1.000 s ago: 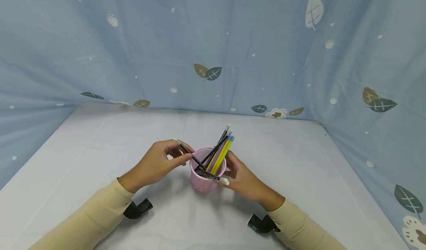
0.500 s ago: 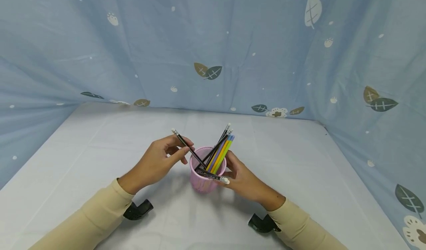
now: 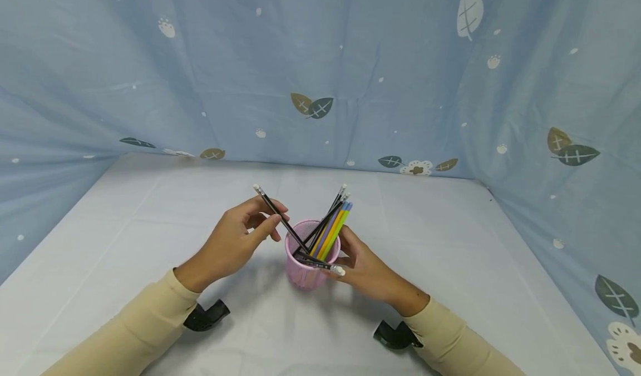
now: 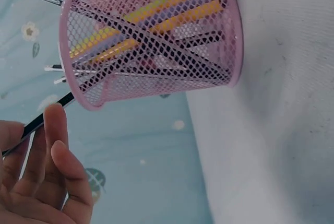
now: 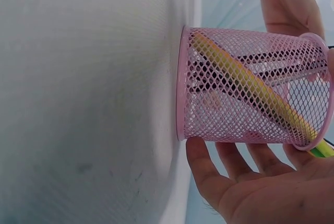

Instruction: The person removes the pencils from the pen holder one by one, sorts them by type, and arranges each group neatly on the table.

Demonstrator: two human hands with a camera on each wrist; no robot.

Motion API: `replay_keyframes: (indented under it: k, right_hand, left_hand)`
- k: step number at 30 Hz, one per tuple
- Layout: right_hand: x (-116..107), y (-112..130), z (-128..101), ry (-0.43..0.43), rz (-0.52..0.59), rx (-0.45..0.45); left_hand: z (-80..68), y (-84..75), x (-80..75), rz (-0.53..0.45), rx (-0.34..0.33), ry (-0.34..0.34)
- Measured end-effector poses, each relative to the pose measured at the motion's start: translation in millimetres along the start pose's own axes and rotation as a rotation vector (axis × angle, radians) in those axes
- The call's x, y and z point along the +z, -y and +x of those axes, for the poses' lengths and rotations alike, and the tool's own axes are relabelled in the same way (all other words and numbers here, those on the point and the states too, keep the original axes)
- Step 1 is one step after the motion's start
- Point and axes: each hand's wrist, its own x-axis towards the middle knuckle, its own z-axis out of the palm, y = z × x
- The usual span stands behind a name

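A pink mesh pencil cup point(image 3: 302, 278) stands on the white table. My left hand point(image 3: 225, 245), to the left of its rim, pinches a black pencil point(image 3: 292, 231) between thumb and fingers. That pencil slants, its white eraser end up to the left and its lower end inside the cup. My right hand point(image 3: 368, 270) holds the cup from the right, fingers along the mesh wall in the right wrist view. Yellow, purple and green pencils point(image 3: 334, 231) lean to the right in the cup among several black ones. Another black pencil point(image 3: 320, 265) sticks out over the front rim.
The white-covered table point(image 3: 440, 242) stretches out around the cup. Behind it and at both sides hangs a blue curtain point(image 3: 390, 109) with leaf prints. Dark devices sit under both wrists, one at the left sleeve point(image 3: 207, 316) and one at the right sleeve point(image 3: 395, 336).
My left hand has risen slightly to the left, and the pinched pencil's eraser end has swung up and become steeper. The right hand and the cup have stayed in place.
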Motion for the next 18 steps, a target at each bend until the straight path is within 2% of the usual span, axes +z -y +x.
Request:
replay_keyframes:
  k: [7, 14, 18]
  right_hand:
    - [0.2, 0.0, -0.5, 0.001, -0.003, 0.001]
    - [-0.1, -1.5, 0.4, 0.003, 0.006, -0.018]
    - [0.2, -1.8, 0.8, 0.004, 0.015, -0.017]
  left_hand:
    - [1.3, -4.8, -3.1, -0.02, 0.052, -0.054]
    - [1.8, -7.5, -5.3, 0.02, 0.092, -0.138]
    - [1.3, -7.5, -6.3, -0.027, 0.107, -0.154]
